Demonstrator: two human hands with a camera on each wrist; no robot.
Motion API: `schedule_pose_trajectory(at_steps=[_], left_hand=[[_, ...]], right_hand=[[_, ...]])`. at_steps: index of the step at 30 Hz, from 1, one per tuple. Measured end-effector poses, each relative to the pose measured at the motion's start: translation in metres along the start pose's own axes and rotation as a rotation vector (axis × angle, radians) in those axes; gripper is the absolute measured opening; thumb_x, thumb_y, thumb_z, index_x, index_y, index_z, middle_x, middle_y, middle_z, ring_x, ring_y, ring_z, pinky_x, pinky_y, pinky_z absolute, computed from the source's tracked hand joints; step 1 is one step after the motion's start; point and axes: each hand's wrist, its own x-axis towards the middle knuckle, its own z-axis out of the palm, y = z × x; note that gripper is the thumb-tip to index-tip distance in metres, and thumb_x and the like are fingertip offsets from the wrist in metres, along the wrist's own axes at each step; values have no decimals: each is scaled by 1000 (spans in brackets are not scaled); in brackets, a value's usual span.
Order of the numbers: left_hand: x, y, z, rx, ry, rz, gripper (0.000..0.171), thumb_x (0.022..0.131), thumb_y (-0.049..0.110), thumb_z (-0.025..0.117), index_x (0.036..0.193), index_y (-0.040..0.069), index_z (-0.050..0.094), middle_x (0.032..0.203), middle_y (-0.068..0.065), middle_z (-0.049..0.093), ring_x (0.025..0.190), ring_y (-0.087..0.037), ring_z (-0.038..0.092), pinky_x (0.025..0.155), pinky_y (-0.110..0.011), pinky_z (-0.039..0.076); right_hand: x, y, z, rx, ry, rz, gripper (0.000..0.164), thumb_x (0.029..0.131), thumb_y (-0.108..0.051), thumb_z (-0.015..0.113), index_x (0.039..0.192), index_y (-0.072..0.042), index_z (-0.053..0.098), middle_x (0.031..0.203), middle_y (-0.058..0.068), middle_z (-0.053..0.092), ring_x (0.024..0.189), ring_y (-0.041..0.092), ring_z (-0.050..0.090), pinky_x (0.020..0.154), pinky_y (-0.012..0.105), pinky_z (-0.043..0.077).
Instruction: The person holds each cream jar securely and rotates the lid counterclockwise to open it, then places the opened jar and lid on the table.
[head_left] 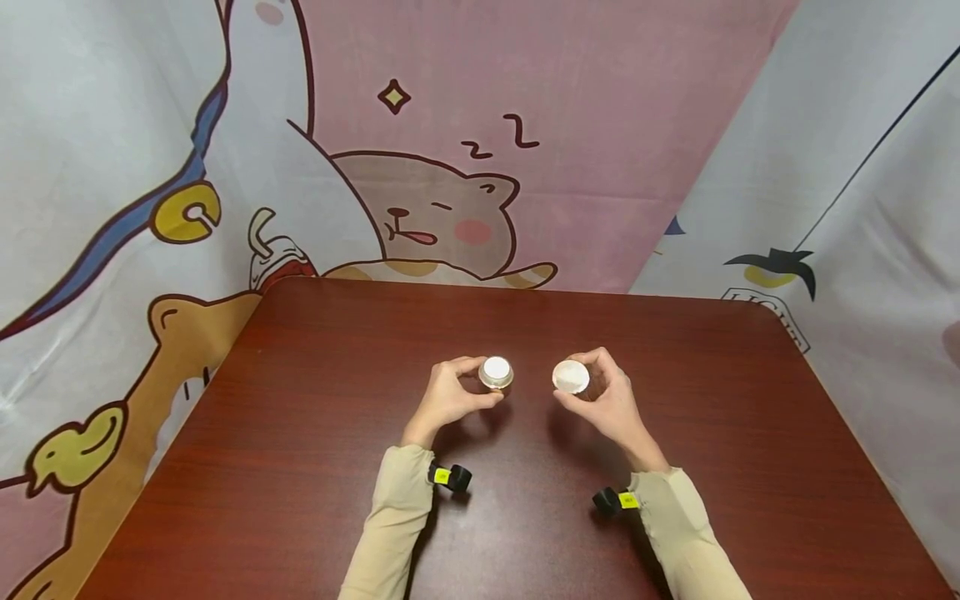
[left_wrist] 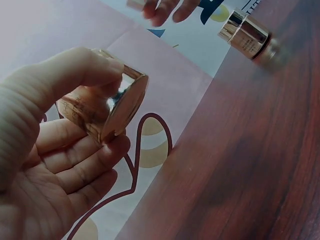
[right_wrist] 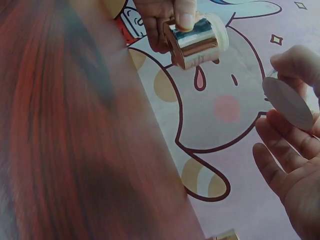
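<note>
My left hand (head_left: 450, 396) pinches a small shiny gold jar (head_left: 495, 372) between thumb and fingers, off the table. The jar shows a white round top in the head view and a pale upper part in the right wrist view. To its right, my right hand (head_left: 609, 402) pinches a thin white disc (head_left: 571, 377) at its rim. The disc (right_wrist: 287, 102) appears tilted in the right wrist view. A gap separates jar and disc. A second gold, round-sided piece (left_wrist: 245, 35) stands on the table in the left wrist view; I cannot make it out in the head view.
Both hands are above a dark red-brown wooden table (head_left: 300, 467). A cloth with cartoon animals (head_left: 600, 100) hangs behind and beside it. Each wrist wears a black camera with a yellow label. A bit of gold (right_wrist: 227, 235) shows at the right wrist view's bottom edge.
</note>
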Motion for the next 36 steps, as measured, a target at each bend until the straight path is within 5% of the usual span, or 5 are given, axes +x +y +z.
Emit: schedule_pose_trajectory(at_steps=[16, 20, 25, 28, 36], left_hand=[[0, -1, -1, -10, 6, -19, 52, 75, -5, 94, 122, -17, 78, 113, -34, 81, 101, -50, 81, 94, -63, 68], [1, -1, 0, -10, 5, -19, 52, 74, -4, 94, 122, -17, 78, 113, -34, 81, 101, -50, 81, 94, -63, 68], [1, -1, 0, -6, 9, -20, 52, 74, -4, 94, 122, -17, 78, 114, -34, 81, 101, -50, 80, 94, -63, 68], [0, 0, -1, -17, 9, -20, 52, 74, -5, 93, 122, -18, 77, 114, -35, 81, 101, -52, 80, 95, -66, 67], [0, 0, -1, -12, 13, -8, 52, 74, -5, 93, 121, -19, 77, 113, -36, 80, 101, -52, 80, 95, -67, 67]], right_hand=[[-29, 3, -34, -382, 17, -42, 54, 70, 22, 88, 120, 10, 71, 115, -28, 69, 90, -13, 62, 77, 6, 52], [-33, 5, -41, -397, 2, -61, 54, 70, 21, 88, 120, 10, 72, 105, -24, 71, 88, -12, 60, 82, 4, 51], [-37, 25, -51, -366, -3, -128, 49, 79, 6, 92, 126, 1, 77, 109, -4, 80, 101, -12, 65, 89, 2, 53], [-41, 42, -59, -346, 13, -163, 50, 83, -7, 96, 130, -5, 78, 111, -6, 81, 103, -13, 65, 86, 2, 51], [-47, 44, -66, -379, 82, -128, 55, 79, -18, 103, 114, -6, 62, 91, -10, 69, 92, -8, 62, 83, 5, 50]])
